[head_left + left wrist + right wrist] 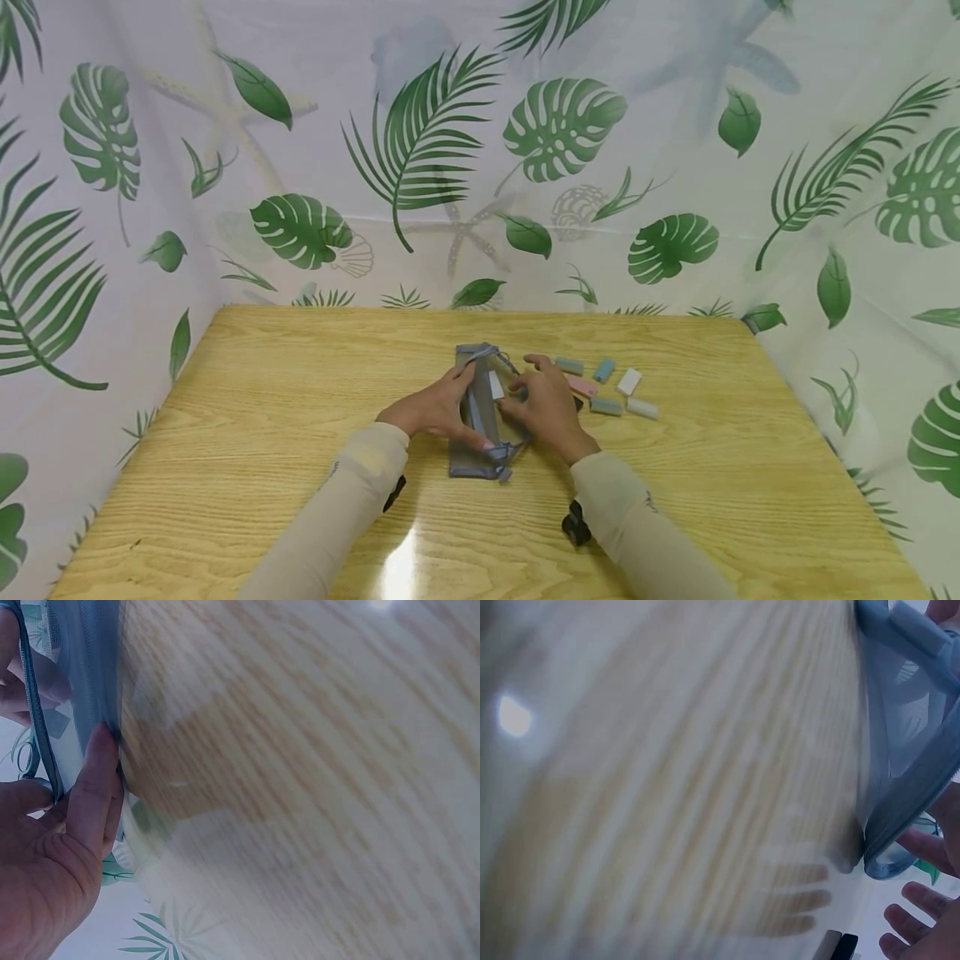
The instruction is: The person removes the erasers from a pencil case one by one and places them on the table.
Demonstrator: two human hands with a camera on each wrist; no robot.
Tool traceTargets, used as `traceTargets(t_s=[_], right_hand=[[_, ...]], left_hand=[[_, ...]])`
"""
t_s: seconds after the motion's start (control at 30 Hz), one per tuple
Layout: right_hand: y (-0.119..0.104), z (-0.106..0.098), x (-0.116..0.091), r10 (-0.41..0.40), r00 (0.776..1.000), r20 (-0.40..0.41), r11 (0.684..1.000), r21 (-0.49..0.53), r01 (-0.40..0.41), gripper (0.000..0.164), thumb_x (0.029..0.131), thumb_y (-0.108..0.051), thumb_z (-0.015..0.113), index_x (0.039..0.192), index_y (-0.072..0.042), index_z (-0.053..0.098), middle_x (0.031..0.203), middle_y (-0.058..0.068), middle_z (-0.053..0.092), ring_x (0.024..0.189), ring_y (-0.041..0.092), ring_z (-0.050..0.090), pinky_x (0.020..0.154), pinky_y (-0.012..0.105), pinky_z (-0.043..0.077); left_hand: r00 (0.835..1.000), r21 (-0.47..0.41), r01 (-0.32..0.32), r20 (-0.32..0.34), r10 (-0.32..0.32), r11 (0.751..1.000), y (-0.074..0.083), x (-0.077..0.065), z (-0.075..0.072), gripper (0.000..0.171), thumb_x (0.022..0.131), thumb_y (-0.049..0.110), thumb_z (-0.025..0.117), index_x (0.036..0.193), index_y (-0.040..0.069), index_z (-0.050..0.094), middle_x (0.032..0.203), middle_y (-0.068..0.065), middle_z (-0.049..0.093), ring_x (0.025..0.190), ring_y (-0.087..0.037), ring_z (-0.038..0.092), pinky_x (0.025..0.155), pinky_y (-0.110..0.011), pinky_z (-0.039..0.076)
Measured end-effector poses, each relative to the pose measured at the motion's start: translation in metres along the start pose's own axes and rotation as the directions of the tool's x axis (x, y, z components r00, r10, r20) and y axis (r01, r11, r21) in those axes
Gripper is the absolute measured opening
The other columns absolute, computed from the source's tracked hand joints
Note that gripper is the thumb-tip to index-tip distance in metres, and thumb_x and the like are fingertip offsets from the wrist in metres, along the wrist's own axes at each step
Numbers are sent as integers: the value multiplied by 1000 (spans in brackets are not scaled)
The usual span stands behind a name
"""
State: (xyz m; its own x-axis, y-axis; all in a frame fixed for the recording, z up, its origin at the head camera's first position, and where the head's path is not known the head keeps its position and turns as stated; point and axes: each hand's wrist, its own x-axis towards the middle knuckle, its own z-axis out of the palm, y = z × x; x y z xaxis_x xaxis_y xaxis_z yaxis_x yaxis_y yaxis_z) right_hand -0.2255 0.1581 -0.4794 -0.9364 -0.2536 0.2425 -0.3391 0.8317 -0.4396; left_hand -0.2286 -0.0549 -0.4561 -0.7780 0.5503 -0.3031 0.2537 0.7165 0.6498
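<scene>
A blue-grey mesh zip pouch (pixel 472 462) lies on the table with its mouth spread wide. My left hand (pixel 441 408) grips its rim, fingers at the far end and thumb at the near end. In the left wrist view, the left hand's fingers (pixel 94 787) press against the pouch's side. At the pouch mouth, my right hand (pixel 546 408) pinches a small white block (pixel 496 385) between thumb and index finger. The other right-hand fingers (pixel 915 919) are spread apart in the right wrist view, where the pouch wall (pixel 911 795) hides the block.
Right of the right hand lie several small blocks: a pink one (pixel 581 386), a white one (pixel 629 382), a white cylinder-like one (pixel 642 408) and blue-grey ones (pixel 604 370). A dark piece is partly hidden by that hand. A leaf-print cloth (pixel 450 267) hangs behind the wooden table (pixel 300 375).
</scene>
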Motion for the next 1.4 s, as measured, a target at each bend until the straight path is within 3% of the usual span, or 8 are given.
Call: traceTargets(t_s=[0.37,1.0,1.4], right_hand=[[0,8,7,-9,999,-39,999,-36,8,24,76,-23,90,86,-3,81,127,25,63,121,41,56,105,60,40],[1,7,8,9,1000,-13,1000,-20,-9,23,77,-22,90,84,-2,81,125,26,65,123,40,55,110,60,35],[4,8,7,51,999,8,999,-17,-51,21,80,-21,86,88,-3,82,127,24,64,124,39,54,108,55,39]], left_hand=[[1000,6,-21,-10,21,1000,1,1,0,129,77,49,87,164,8,2,167,-20,11,151,-37,22,116,-50,33],[1000,9,-13,-2,13,1000,-1,2,0,129,77,50,86,164,8,1,167,-20,9,152,-37,20,116,-50,33],[1000,-2,3,3,-3,1000,-1,0,1,129,78,51,86,164,9,0,168,-19,3,153,-35,15,117,-52,30]])
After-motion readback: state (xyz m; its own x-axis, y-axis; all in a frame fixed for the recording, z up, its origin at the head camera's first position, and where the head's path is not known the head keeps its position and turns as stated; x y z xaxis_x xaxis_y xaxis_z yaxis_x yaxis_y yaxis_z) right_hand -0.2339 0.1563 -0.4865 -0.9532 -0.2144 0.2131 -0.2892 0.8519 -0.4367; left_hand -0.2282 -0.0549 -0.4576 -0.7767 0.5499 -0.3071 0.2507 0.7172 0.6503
